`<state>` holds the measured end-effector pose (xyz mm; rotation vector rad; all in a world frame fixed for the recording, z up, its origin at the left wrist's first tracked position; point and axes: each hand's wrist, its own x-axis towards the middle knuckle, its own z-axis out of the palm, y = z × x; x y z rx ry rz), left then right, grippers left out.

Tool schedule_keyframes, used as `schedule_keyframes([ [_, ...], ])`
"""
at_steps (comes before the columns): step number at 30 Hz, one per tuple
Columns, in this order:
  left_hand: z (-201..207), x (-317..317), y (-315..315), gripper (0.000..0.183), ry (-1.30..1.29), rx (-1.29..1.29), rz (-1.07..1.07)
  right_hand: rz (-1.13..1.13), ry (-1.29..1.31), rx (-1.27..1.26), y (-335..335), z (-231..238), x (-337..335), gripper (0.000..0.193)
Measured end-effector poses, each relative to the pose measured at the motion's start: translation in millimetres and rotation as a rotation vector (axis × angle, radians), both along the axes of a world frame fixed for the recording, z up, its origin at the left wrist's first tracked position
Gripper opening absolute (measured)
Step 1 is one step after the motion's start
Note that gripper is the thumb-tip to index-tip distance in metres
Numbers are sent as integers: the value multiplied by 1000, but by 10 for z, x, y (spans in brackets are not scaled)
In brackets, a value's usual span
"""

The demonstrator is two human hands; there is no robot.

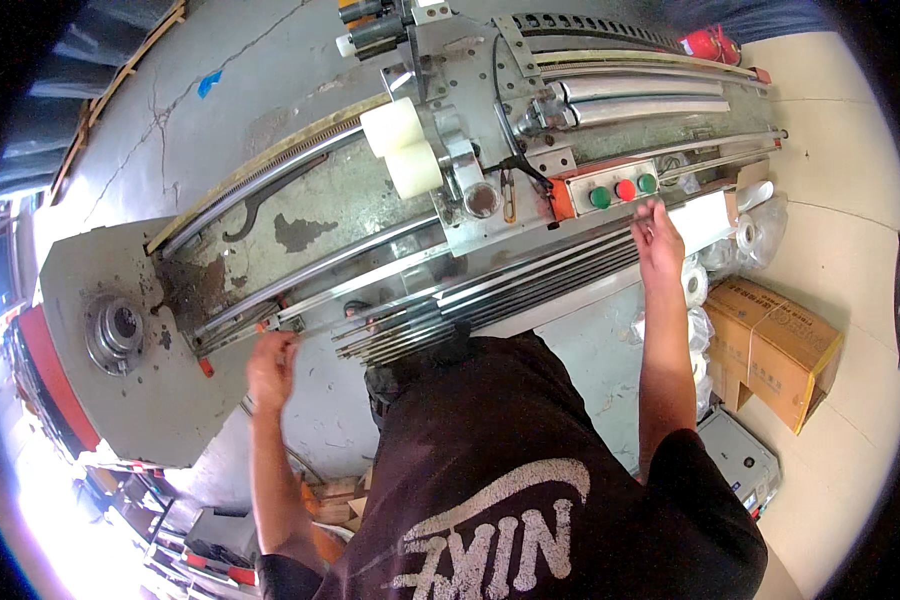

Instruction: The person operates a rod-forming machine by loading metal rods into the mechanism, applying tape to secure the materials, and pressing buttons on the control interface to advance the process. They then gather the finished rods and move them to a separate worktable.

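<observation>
My right hand (pixel 660 245) is raised beside the front of a small control box (pixel 610 190), its fingers loosely bent and apart with nothing seen in them. On the box are a red push button (pixel 625 190) and two green ones. My left hand (pixel 272 370) is at the machine's front rail (pixel 320 282), just below a small metal fitting (pixel 288 318) with an orange tip. Its fingers are half curled, and no held thing shows; contact with the fitting cannot be made out. Between my hands lies a bundle of long thin metal rods (pixel 530 290).
Two pale rollers (pixel 400 150) sit on the machine's carriage (pixel 470 225). At the left is a grey end housing (pixel 120 400) with a round chuck (pixel 117 335). A hook spanner (pixel 260 200) lies on the bed. Wrapped rolls (pixel 695 285) and a cardboard box (pixel 770 345) stand at the right.
</observation>
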<state>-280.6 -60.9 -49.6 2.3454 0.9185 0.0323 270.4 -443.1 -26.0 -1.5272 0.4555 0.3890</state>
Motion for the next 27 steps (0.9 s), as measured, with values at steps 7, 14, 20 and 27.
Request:
schedule_keyframes([
  [7, -337, 184, -1395, 50, 107, -349, 405, 108, 70, -316, -1236, -807, 100, 23],
  [14, -901, -32, -1967, 65, 79, -499, 825, 349, -28, -715, -1395, -828, 123, 35],
  [20, -1211, -69, -2044, 73, -49, -642, 860, 634, -264, -1244, -1760, -1098, 307, 55],
  [27, -1117, 101, -1969, 76, -147, -745, 941, 614, -296, -892, -1742, -1074, -22, 35],
])
